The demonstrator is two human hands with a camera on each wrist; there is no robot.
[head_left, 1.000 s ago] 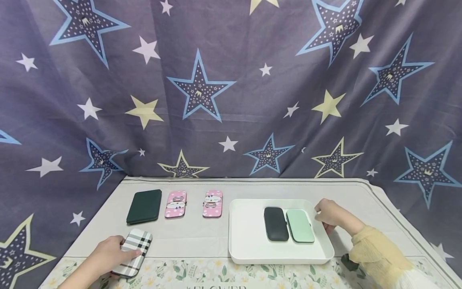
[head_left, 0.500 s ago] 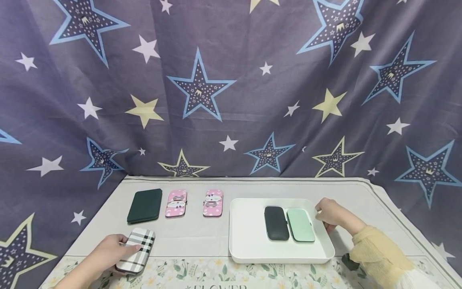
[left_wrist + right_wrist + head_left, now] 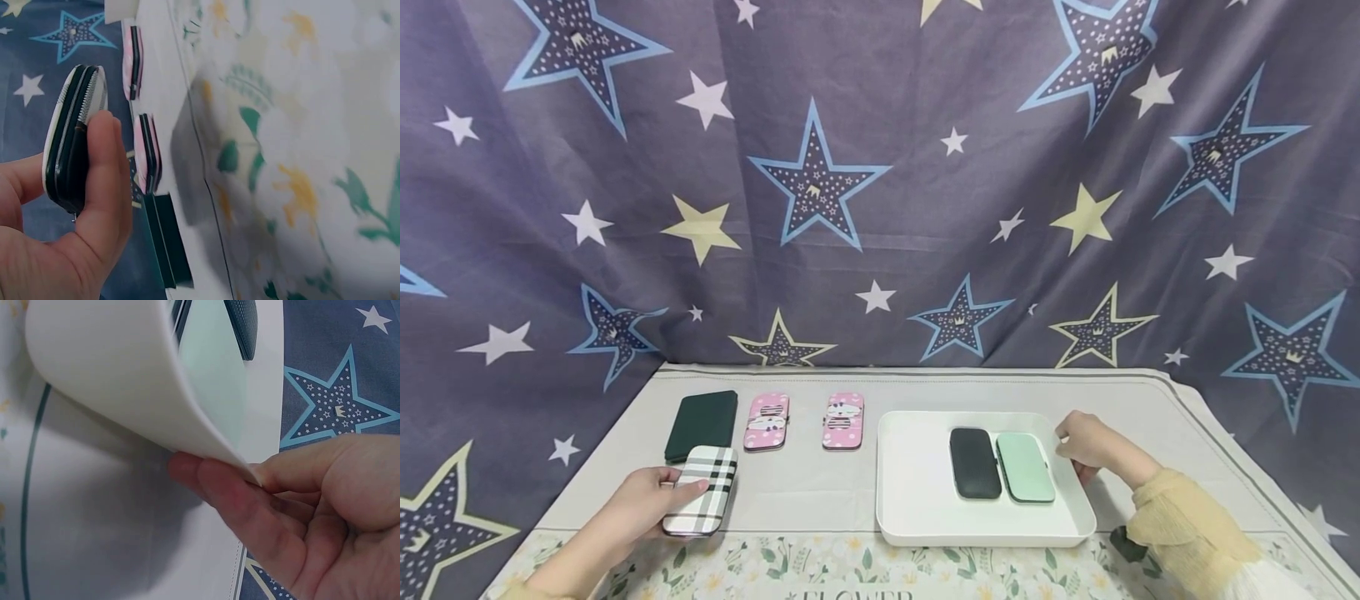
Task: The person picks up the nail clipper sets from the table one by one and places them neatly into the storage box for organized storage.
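My left hand [image 3: 647, 504] grips a white, black and grey plaid case [image 3: 702, 492], thumb on top and fingers beneath. In the left wrist view a zipper runs along the dark edge of this case [image 3: 76, 134], which is raised above the tablecloth. At the right, my right hand [image 3: 1086, 446] pinches the side wall of a white tray [image 3: 917, 537]. The right wrist view shows its fingers [image 3: 231, 487] under the tray's rim [image 3: 194, 406]. Inside the tray lie a black case [image 3: 975, 463] and a mint green case [image 3: 1026, 468], side by side.
Behind the plaid case lies a dark green wallet-like case [image 3: 702, 423], partly overlapped by it in the head view. Two pink cat-print cases [image 3: 767, 422] stand in a row to its right. A star-patterned curtain [image 3: 880, 183] hangs at the table's back edge.
My left hand has lifted the plaid case and carried it right and toward the back, turning it slightly flatter to the camera. The right hand and tray stay put.
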